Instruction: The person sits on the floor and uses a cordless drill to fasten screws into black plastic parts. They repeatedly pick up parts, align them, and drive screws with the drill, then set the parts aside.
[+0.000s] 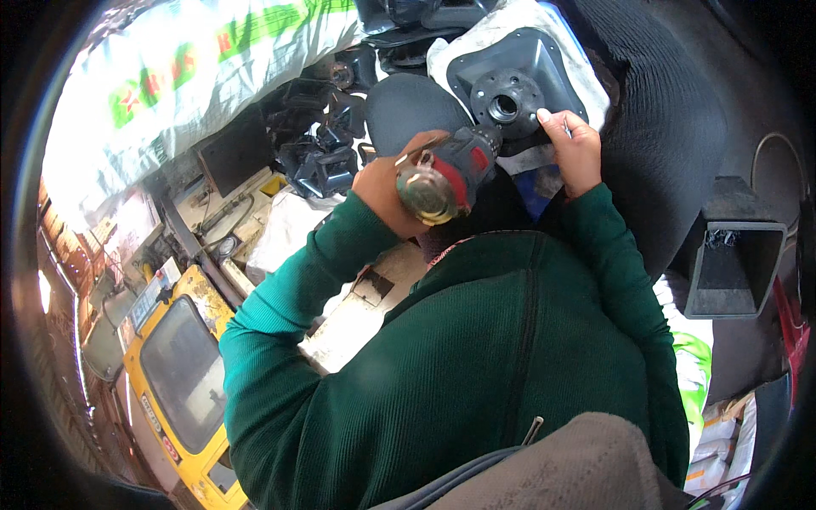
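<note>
In my left hand (pixel 380 189) is a red and dark grey cordless drill (pixel 459 166), its chuck end pointing at a round black flange (pixel 518 87). The flange has a hole in its middle and smaller holes around it. It sits on a square, tapered black plastic piece (pixel 557 64) that lies on white sacking (pixel 599 93) by my knees. The fingertips of my right hand (pixel 580 157) are pinched together at the flange's right edge; whatever is between them is too small to make out. The drill's body hides part of my left fingers and the drill tip.
Several black plastic parts (pixel 319 149) are heaped at the left, beside a large white and green sack (pixel 212 72). A yellow machine panel (pixel 183 365) with a window stands at lower left. At right is a square black hollow piece (pixel 738 255).
</note>
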`<state>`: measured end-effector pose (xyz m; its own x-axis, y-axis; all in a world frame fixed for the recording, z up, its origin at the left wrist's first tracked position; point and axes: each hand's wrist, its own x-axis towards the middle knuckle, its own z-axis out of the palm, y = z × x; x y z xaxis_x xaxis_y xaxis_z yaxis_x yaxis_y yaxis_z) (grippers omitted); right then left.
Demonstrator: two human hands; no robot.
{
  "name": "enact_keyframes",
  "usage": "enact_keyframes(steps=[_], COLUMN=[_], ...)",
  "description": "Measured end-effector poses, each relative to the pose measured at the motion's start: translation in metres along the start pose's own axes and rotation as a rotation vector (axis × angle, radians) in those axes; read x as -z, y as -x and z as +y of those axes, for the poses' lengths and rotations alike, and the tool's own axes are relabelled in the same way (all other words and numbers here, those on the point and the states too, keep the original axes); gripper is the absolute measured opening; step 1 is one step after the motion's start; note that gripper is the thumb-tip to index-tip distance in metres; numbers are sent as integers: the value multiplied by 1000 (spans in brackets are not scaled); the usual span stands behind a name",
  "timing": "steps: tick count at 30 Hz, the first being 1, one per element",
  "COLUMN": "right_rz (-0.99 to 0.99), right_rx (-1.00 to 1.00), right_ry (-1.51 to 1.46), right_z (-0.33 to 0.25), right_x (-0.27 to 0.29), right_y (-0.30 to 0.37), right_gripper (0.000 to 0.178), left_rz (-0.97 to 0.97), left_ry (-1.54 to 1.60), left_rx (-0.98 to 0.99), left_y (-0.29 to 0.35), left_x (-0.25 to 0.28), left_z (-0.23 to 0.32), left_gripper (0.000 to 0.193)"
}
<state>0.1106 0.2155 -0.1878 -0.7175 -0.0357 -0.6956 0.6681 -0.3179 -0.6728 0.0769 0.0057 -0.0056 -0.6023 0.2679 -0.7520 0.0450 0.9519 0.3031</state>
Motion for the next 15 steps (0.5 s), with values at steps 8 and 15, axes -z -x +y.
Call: enact_keyframes(steps=[8, 15], right_rz=[-31, -465], right_rx=[-9, -155], right_ry=[-189, -809], right_z=[9, -7], right_x=[9, 33], right_y=[5, 40], right_gripper=[26, 25], left_rz=[311, 535], left_ry=[-275, 33], left_rx=[-84, -379], left_y=[31, 64], left_x=[-19, -44], left_z=[17, 32], left_gripper=[42, 35])
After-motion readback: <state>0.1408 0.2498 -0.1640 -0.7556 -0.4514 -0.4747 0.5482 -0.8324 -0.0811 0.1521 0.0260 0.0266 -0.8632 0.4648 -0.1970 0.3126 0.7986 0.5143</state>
